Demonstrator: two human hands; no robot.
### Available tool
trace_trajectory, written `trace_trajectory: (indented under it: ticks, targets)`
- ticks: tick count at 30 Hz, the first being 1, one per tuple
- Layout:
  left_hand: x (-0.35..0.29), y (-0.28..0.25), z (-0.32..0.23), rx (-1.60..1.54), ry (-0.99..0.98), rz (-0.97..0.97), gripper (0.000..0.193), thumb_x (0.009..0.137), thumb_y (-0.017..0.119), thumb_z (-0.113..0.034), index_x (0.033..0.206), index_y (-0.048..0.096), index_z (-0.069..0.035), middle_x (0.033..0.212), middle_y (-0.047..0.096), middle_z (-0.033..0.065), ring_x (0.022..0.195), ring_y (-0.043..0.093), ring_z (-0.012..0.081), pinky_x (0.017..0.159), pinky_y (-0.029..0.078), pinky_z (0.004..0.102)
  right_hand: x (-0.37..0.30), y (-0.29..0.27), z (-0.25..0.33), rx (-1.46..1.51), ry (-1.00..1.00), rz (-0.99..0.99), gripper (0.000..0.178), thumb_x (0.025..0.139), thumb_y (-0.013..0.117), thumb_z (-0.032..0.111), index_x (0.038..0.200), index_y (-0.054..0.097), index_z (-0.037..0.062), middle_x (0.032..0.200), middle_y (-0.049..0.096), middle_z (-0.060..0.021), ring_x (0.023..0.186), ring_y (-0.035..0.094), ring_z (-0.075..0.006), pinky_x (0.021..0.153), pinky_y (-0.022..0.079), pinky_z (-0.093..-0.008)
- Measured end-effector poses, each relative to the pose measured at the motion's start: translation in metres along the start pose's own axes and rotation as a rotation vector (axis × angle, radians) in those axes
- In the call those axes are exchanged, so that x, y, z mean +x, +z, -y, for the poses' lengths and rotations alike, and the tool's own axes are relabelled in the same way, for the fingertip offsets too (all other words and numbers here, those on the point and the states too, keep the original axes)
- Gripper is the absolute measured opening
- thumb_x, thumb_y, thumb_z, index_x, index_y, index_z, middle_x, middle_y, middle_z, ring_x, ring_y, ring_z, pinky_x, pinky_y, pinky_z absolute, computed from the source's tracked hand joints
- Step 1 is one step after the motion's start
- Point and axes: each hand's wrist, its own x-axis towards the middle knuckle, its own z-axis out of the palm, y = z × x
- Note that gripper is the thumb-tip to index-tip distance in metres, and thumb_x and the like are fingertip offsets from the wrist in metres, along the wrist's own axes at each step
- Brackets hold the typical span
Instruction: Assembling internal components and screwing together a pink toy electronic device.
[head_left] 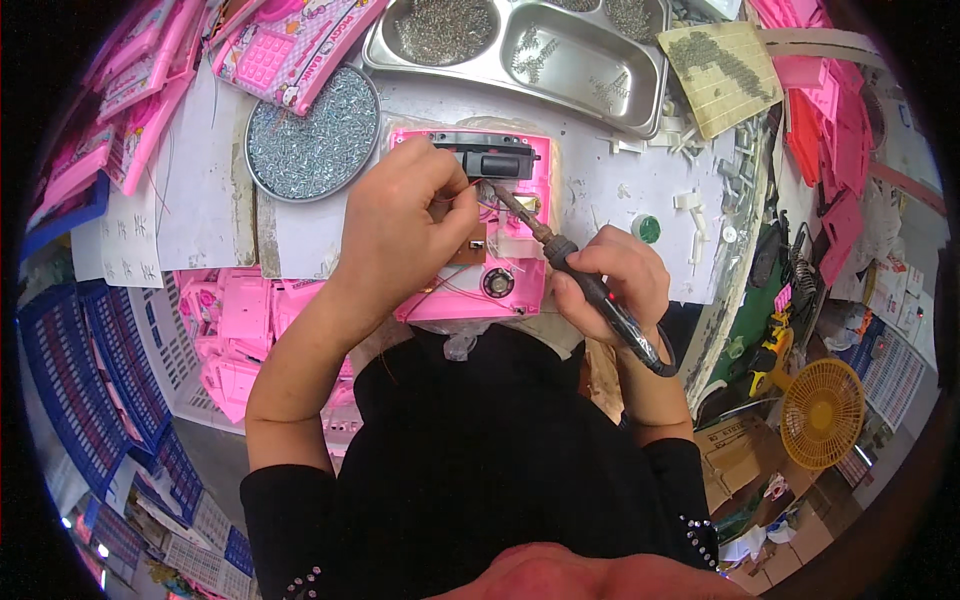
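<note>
In front of me lies an open pink plastic housing point(430, 304) with a black roller mechanism point(500, 165), a small brown circuit board point(468, 250) and a round speaker point(497, 283) in it. My right hand point(622, 275) grips a soldering iron point(600, 295) by its black handle. The iron's tip reaches into the housing just below the black mechanism. My left hand point(410, 215) is closed in a pinch beside that tip, on a thin wire point(474, 184). Part of the wire is hidden behind the fingers. More thin wires run through the housing.
A round tray of small screws point(313, 135) stands left. Behind is a metal compartment tray point(590, 75) with springs; a yellowish pad point(720, 75) with small metal parts lies right of it. Pink housings point(240, 315) fill a white crate at left. An orange fan point(822, 412) stands right.
</note>
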Motion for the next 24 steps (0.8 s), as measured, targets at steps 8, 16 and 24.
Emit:
trace_trajectory:
  ticks: [8, 16, 24]
  targets:
    - [0.000, 0.001, 0.001, 0.020, 0.028, -0.015, 0.012, 0.079, 0.072, -0.002, 0.077, 0.060, -0.001, 0.073, 0.054, 0.0087, 0.062, 0.054, 0.0220, 0.057, 0.043, 0.0345, -0.001, -0.002, 0.003, 0.056, 0.098, 0.010, 0.028, 0.078, 0.078, 0.000, 0.101, 0.062, 0.0005, 0.067, 0.057, -0.0071, 0.054, 0.052, -0.0170, 0.049, 0.036, -0.0299]
    - [0.000, 0.002, 0.000, 0.017, 0.015, -0.030, 0.012, 0.078, 0.072, -0.002, 0.075, 0.060, -0.001, 0.072, 0.054, 0.0087, 0.062, 0.055, 0.0219, 0.057, 0.044, 0.0347, -0.011, -0.007, 0.003, 0.128, 0.207, 0.027, 0.027, 0.080, 0.078, -0.001, 0.102, 0.062, 0.0000, 0.068, 0.057, -0.0068, 0.056, 0.052, -0.0156, 0.052, 0.036, -0.0290]
    - [0.000, 0.004, 0.001, 0.021, 0.028, -0.044, 0.012, 0.077, 0.071, -0.002, 0.075, 0.060, -0.001, 0.072, 0.053, 0.0085, 0.061, 0.054, 0.0215, 0.056, 0.043, 0.0345, -0.009, -0.005, 0.003, 0.078, 0.179, 0.010, 0.025, 0.080, 0.078, 0.002, 0.099, 0.063, 0.0005, 0.068, 0.059, -0.0076, 0.055, 0.054, -0.0164, 0.051, 0.038, -0.0294]
